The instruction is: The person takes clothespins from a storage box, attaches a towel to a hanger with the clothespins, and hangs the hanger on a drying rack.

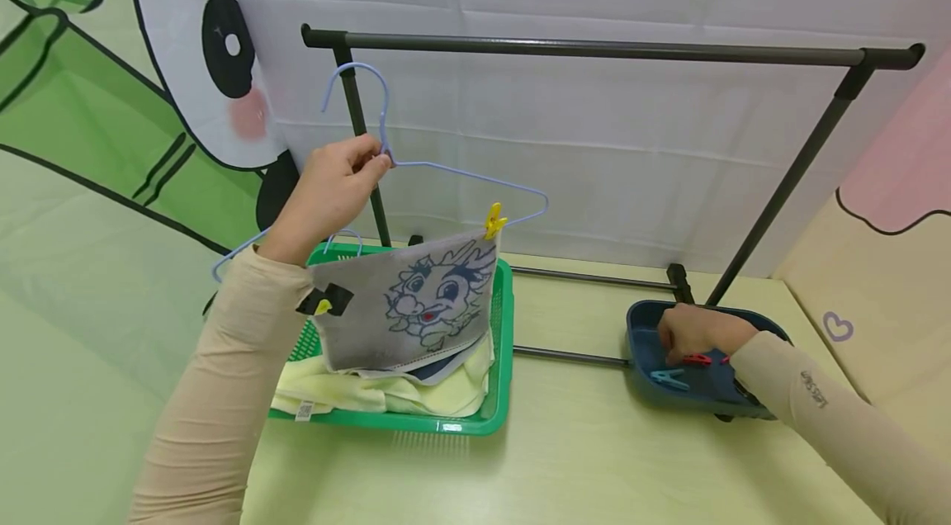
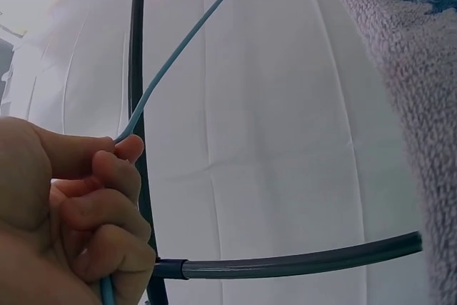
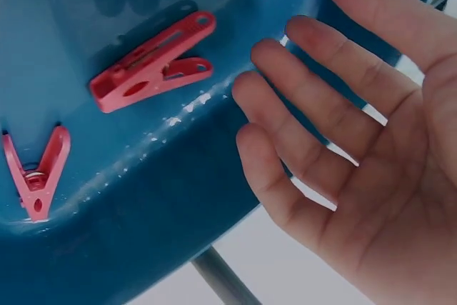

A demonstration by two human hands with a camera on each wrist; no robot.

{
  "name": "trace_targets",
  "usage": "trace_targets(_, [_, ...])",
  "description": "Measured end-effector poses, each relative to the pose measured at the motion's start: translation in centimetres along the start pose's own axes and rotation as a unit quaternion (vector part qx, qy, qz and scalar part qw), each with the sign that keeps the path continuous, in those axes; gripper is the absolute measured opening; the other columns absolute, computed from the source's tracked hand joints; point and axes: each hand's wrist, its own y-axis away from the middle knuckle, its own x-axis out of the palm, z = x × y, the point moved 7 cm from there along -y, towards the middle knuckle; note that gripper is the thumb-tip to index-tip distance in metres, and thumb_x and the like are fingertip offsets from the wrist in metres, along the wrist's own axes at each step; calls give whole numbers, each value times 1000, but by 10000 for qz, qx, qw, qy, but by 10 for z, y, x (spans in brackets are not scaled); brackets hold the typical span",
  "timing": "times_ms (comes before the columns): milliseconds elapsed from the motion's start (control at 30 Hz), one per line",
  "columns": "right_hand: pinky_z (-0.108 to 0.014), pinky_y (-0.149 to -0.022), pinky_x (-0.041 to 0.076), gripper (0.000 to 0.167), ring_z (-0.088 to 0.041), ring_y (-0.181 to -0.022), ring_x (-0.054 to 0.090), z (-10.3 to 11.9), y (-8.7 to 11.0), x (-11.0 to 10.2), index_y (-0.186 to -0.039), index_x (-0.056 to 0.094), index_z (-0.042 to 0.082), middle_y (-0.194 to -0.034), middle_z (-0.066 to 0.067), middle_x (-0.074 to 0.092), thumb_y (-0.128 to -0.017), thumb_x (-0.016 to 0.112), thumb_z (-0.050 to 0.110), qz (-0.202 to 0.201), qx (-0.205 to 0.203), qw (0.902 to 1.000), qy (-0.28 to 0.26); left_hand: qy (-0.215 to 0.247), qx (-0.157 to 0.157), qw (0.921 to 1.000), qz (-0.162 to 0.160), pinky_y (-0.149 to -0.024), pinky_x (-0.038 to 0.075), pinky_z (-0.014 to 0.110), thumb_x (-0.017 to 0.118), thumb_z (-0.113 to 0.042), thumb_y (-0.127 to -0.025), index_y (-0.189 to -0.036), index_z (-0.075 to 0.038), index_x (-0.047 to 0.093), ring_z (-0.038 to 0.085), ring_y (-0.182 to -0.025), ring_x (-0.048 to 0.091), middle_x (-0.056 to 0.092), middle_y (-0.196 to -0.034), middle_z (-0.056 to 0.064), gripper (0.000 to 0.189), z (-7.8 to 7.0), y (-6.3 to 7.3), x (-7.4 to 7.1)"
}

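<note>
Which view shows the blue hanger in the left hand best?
The head view: it shows the blue hanger with its hook and much of its frame, though the left hand, sleeve and grey cloth hide parts. The left wrist view shows only stretches of wire, close up; the right wrist view shows none of it.

Blue hanger (image 1: pixel 475 175) hook-up w/ gry towel (image 1: pixel 371 319) clipped; red pegs (image 3: pixel 151 68) in tub (image 3: pixel 157 226).

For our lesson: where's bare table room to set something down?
Pale yellow tabletop lies bare in front of the green plastic basket, and between it and the blue plastic tub nearer than the black metal bar. Crowded: inside basket and tub.
</note>
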Motion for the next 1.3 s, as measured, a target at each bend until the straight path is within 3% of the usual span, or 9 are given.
trace_targets(200, [-32,-58,49,19,-12,-63,55,-2,-1,10,-83,68,10,-73,5,59,-74,81,20,255,239,9994,67,-5,-75,10000,20,-52,27,33,45,-27,-101,-102,-9,63,23,-58,36,42,-70,8,26,4,-1,5])
trace_targets(533, [-32,-56,48,23,-12,-61,53,-2,-1,15,-81,68,9,-72,5,57,-71,84,22,340,257,9986,310,52,-447,9976,517,-49,27,32,41,-27,-103,-110,-8,63,20,-51,32,35,-64,6,30,23,-1,26])
trace_targets(767, [-32,-58,47,26,-12,-63,52,3,0,22,-78,66,11,-70,6,57,-69,85,25,485,295,9973,461,220,-527,9946,868,-46,27,30,37,-28,-104,-117,-6,60,17,-48,30,35,-63,5,35,33,3,37])
trace_targets(867, [-30,-55,44,26,-12,-61,50,7,1,25,-74,64,12,-68,6,54,-69,85,25,547,297,9972,417,310,-574,9939,884,-48,28,30,37,-27,-104,-118,-5,60,17,-51,31,36,-65,5,35,36,4,39])
trace_targets(1067, [-25,-47,22,38,-7,-48,32,18,2,34,-55,48,18,-53,10,32,-71,82,18,540,98,9972,509,416,-718,9924,906,-49,27,29,37,-27,-104,-119,-5,59,18,-52,30,36,-66,6,35,41,6,43])
trace_targets(1300, [-26,-49,29,29,-9,-51,39,21,3,38,-59,56,15,-56,9,39,-71,82,14,590,269,9967,489,776,-873,9888,927,-50,24,30,36,-33,-104,-122,-5,58,19,-56,26,38,-73,9,40,49,10,48])
